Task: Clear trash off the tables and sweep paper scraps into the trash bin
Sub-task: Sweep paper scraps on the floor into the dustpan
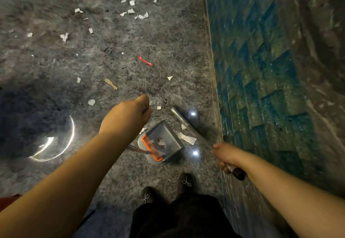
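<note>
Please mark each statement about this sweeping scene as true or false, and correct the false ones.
1. The right hand grips the broom handle. True.
2. The dustpan has a blue comb on its edge. False: the comb is orange.
3. White paper scraps lie on the floor ahead of the dustpan. True.
4. A red wrapper lies inside the dustpan. False: it lies on the floor, further ahead.
5. The left hand is open and flat. False: its fingers are curled around the dustpan's handle.
</note>
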`<control>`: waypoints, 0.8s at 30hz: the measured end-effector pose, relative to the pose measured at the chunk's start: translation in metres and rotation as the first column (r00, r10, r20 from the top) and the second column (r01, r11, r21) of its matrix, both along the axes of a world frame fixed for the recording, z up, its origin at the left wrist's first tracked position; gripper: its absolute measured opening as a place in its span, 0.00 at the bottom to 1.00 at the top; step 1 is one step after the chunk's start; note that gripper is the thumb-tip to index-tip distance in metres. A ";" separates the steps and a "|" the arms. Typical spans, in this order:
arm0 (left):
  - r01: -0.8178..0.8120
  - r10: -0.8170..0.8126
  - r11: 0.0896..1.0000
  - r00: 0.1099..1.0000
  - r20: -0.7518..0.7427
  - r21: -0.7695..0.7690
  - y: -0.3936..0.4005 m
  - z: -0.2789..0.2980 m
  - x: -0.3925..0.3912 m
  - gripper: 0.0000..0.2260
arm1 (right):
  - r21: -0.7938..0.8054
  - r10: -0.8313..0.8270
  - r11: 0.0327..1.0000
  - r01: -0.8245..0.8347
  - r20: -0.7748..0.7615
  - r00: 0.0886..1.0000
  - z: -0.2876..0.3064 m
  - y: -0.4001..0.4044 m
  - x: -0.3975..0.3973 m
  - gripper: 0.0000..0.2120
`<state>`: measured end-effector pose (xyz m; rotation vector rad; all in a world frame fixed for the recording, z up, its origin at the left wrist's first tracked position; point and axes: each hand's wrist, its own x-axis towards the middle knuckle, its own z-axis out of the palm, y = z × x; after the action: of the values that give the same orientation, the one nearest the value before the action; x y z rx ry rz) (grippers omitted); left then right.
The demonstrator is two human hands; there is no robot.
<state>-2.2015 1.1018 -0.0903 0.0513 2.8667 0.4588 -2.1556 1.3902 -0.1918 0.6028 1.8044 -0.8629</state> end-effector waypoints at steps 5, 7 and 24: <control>-0.001 0.002 1.000 1.000 -0.014 0.011 -0.002 -0.003 -0.001 0.10 | -0.099 -0.024 0.995 0.032 0.074 0.997 0.014 -0.026 0.022 0.08; -0.002 0.002 1.000 1.000 -0.020 0.011 -0.004 -0.004 0.002 0.10 | -0.130 -0.026 0.991 0.039 0.095 0.995 0.020 -0.033 0.030 0.10; 0.039 -0.039 0.997 0.999 0.002 0.062 -0.046 0.012 0.029 0.09 | -0.067 -0.232 0.972 0.226 -0.081 0.969 0.040 -0.038 0.048 0.06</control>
<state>-2.1729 1.0561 -0.0784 0.1174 2.8428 0.5396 -2.1076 1.3521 -0.1514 0.7571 1.8058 -1.1087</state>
